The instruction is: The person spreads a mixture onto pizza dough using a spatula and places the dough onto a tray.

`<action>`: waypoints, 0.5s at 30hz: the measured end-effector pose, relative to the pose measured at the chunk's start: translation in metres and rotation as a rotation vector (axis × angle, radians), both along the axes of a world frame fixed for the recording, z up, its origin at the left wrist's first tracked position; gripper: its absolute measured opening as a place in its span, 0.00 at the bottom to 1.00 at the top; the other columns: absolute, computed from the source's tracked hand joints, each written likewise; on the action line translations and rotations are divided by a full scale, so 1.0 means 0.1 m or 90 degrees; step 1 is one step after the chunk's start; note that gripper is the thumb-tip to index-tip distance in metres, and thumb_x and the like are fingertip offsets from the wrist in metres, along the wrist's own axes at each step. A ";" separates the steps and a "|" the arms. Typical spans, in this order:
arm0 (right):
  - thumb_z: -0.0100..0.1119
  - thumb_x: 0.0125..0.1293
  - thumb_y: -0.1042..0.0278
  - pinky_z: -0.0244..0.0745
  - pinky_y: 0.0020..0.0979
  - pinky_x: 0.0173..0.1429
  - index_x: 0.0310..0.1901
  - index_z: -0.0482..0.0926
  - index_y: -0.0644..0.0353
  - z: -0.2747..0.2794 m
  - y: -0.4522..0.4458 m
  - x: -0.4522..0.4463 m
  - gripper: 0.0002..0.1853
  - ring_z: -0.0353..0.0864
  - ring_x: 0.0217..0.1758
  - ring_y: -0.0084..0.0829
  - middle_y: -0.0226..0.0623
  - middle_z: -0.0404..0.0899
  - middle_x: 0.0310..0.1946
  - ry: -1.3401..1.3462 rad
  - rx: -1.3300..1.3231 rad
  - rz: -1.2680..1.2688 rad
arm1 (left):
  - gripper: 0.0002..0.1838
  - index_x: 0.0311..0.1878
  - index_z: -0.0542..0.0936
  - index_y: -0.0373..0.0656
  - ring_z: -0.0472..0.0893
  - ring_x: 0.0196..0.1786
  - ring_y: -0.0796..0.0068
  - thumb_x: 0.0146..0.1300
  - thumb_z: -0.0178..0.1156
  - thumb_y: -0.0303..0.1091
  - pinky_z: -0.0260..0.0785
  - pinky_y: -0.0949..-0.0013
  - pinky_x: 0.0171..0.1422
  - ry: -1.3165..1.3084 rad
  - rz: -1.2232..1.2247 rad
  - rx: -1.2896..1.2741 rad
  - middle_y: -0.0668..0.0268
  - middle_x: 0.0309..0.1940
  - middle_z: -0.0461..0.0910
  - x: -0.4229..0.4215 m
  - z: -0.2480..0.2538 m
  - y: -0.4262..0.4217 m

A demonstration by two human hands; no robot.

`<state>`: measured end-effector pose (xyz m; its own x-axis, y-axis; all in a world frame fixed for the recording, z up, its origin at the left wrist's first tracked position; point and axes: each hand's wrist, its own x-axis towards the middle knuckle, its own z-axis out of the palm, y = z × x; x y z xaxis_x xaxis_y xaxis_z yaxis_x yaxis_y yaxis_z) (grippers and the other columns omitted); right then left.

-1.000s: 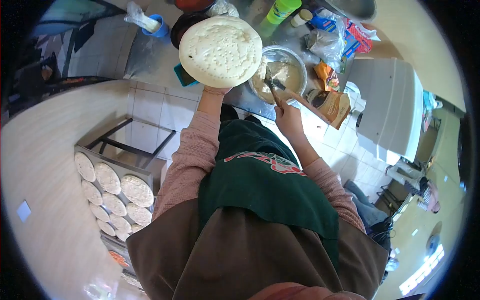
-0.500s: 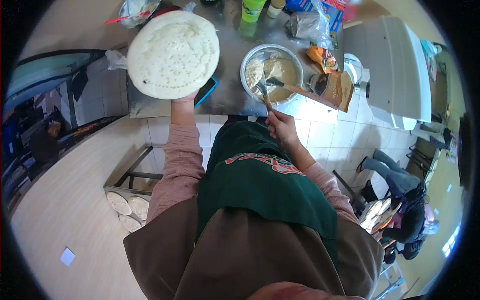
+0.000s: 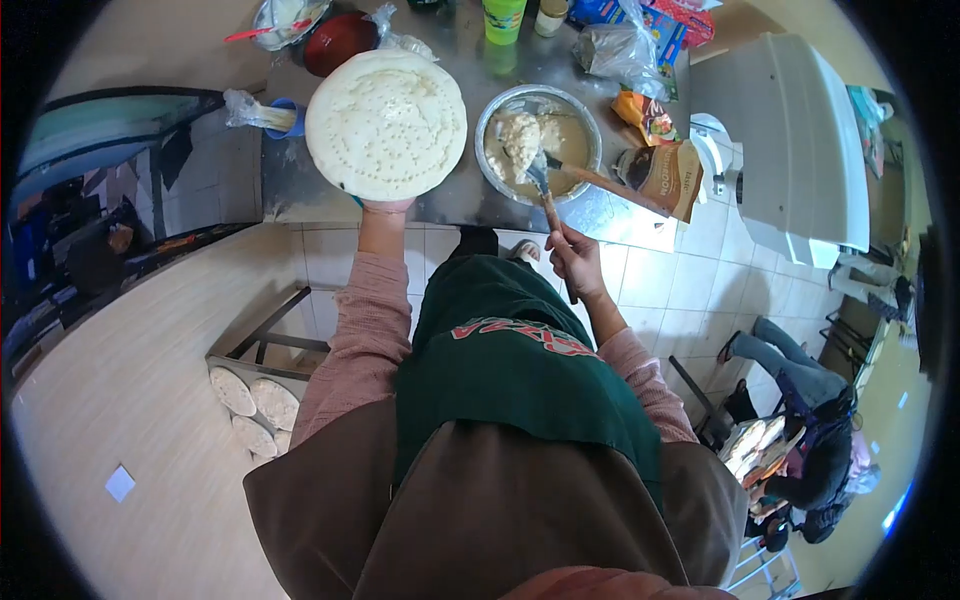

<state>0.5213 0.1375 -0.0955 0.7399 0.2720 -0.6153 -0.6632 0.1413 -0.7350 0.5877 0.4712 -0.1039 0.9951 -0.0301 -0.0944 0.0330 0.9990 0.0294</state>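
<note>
My left hand supports a round, flat pizza dough base from below; most of the hand is hidden under it. The pale dough is dotted with small holes. My right hand is closed around the wooden handle of a spoon. A heap of thick, creamy mixture sits on the spoon's head, over a metal bowl of the same mixture. A second utensil with a wooden handle leans out over the bowl's right rim. The dough base is left of the bowl, apart from it.
On the metal table are a green cup, a small jar, a brown pouch, an orange packet, a red-brown bowl and a blue cup. A large white machine stands right. Another person is farther right.
The dough base has moved right, toward the bowl, uncovering the red-brown bowl and blue cup. My right hand has shifted slightly right and down, and the spoon now carries a heap of mixture.
</note>
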 end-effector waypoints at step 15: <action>0.62 0.66 0.70 0.71 0.25 0.30 0.59 0.76 0.64 0.63 -0.48 0.01 0.21 0.74 0.26 0.25 0.33 0.78 0.28 -0.508 -0.402 0.081 | 0.38 0.71 0.64 0.49 0.65 0.70 0.54 0.67 0.40 0.65 0.56 0.45 0.73 0.159 0.000 0.169 0.60 0.70 0.64 -0.13 0.05 -1.29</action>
<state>0.5227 0.0892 -0.0324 0.9846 0.1741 -0.0145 0.0687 -0.4620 -0.8842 0.5749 0.3421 -0.0986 0.9402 0.0289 -0.3393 0.0714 0.9575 0.2794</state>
